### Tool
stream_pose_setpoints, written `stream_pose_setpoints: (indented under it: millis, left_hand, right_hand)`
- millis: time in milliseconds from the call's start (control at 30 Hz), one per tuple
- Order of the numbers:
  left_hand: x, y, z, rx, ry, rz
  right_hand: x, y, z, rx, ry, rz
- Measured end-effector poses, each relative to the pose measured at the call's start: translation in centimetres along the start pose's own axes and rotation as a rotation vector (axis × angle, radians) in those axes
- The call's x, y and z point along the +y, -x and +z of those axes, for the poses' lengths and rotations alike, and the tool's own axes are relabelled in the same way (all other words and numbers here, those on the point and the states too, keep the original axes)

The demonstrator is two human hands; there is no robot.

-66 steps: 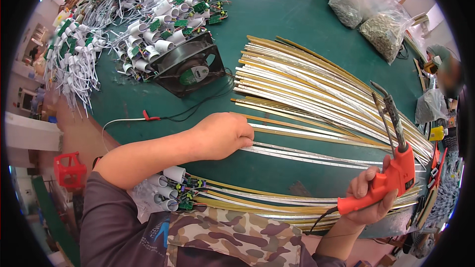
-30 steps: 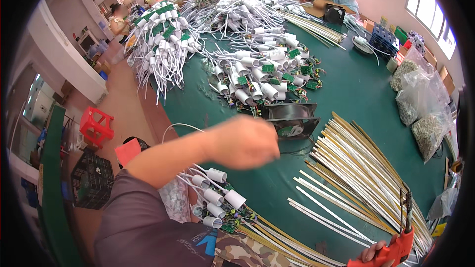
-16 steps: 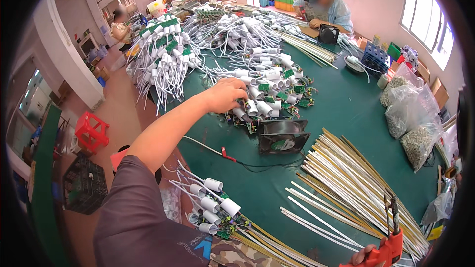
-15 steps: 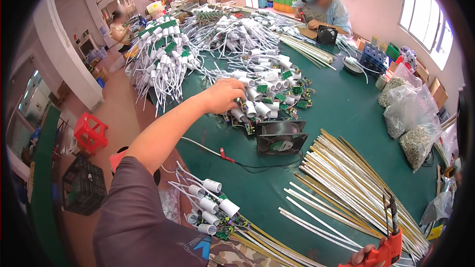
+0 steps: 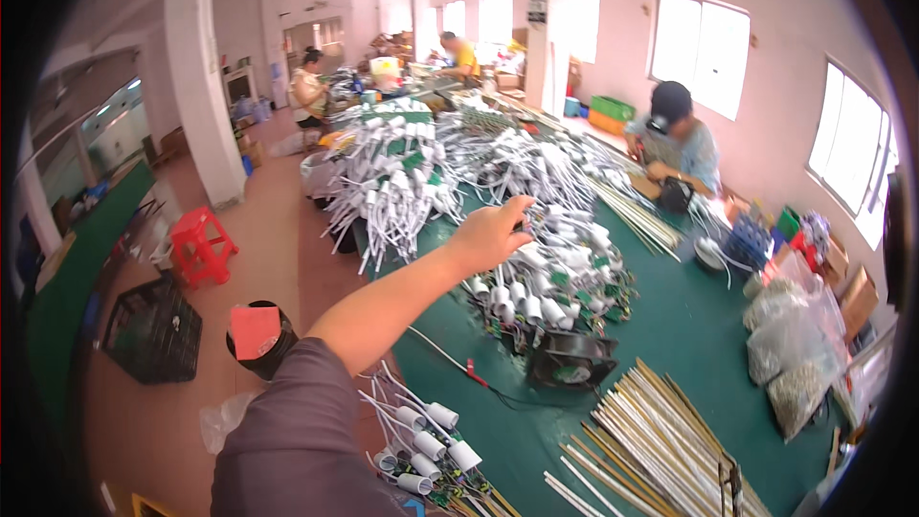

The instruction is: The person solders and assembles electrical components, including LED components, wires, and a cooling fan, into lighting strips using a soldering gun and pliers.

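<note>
My left hand (image 5: 490, 235) reaches out over a heap of white plastic cylinders with wires and green circuit boards (image 5: 550, 302). Its thumb and forefinger are apart, and I see nothing held between them. My right hand is out of the picture; only the dark, slim front end of the orange glue gun (image 5: 732, 486) shows at the lower edge, over a fan of white and yellowish strips (image 5: 661, 431). Close by my left sleeve lies a smaller group of similar white cylinders (image 5: 428, 442). A black square fan (image 5: 572, 360) stands between the heap and the strips.
Larger piles of white wired parts (image 5: 392, 187) cover the far table. A cable with a red connector (image 5: 476, 373) crosses the green tabletop (image 5: 670, 316). Clear bags of small parts (image 5: 799, 354) lie right. A co-worker (image 5: 675, 144) sits across. Left stand a red stool (image 5: 201, 247) and black crate (image 5: 153, 330).
My view has tilted up and swung left. My left hand has lifted off the heap, its fingers opening. My right hand and the orange body of the glue gun have left the picture.
</note>
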State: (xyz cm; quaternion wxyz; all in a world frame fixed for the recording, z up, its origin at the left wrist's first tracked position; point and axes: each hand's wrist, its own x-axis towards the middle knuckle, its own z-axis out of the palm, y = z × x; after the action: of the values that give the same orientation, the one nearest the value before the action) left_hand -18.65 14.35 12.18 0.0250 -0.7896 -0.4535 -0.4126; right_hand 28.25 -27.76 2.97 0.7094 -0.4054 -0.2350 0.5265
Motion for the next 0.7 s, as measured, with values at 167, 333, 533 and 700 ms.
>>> stream_pose_setpoints:
  millis: [167,333,533,700]
  left_hand:
    - [8.6,0.3,-2.7,0.145,-0.075,0.406]
    - [16.8,3.0,-1.3,-0.398,0.573,0.300]
    - [22.7,7.1,3.8,-1.019,0.968,0.047]
    - [25.1,8.8,8.2,-1.312,1.393,-0.164]
  right_hand:
    - [-1.5,0.3,-1.9,-0.100,0.052,0.159]
    - [-1.2,-0.1,7.6,-0.049,0.138,-0.113]
    - [-0.2,-3.2,13.9,-0.063,0.515,-0.227]
    - [1.4,-3.6,13.6,-0.063,0.652,-0.233]
